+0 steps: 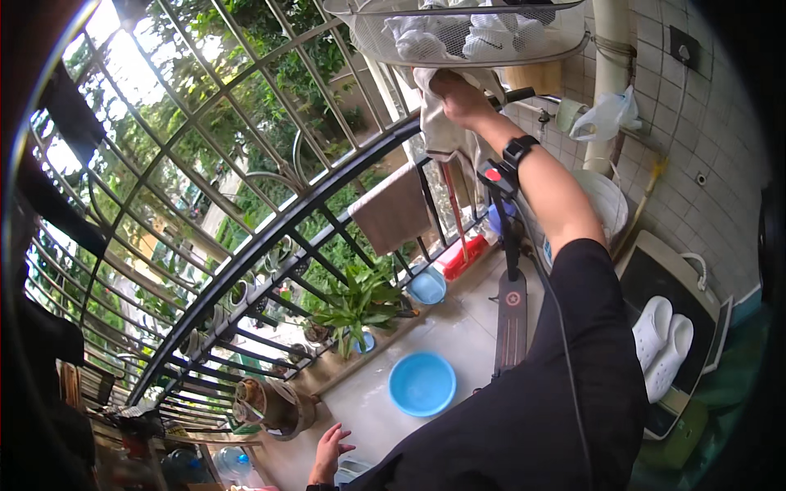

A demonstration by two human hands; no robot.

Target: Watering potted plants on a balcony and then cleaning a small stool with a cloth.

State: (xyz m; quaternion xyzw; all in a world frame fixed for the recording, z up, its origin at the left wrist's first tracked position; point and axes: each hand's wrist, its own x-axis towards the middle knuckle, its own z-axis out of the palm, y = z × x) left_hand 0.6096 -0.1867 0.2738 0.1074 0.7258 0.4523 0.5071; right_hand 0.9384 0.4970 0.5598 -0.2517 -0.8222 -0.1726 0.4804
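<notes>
My right hand [459, 98] is raised at the top, its fingers on a pale cloth garment [451, 135] that hangs below a mesh hanging basket [454, 37]. White bundled items, some perhaps socks, lie in the basket. A black band [521, 151] is on my right wrist. My left hand [331, 451] is low at the bottom, fingers apart, holding nothing. A blue plastic basin [422, 384] stands on the tiled floor, up and to the right of it. Part of the garment is hidden by my right hand and the basket.
A black railing [279, 216] with metal bars curves along the left, a brown towel [393, 208] over it. Potted plants [359, 304] line its foot. An electric scooter [513, 313] stands beside my arm. White clogs [660, 350] rest on an appliance at right.
</notes>
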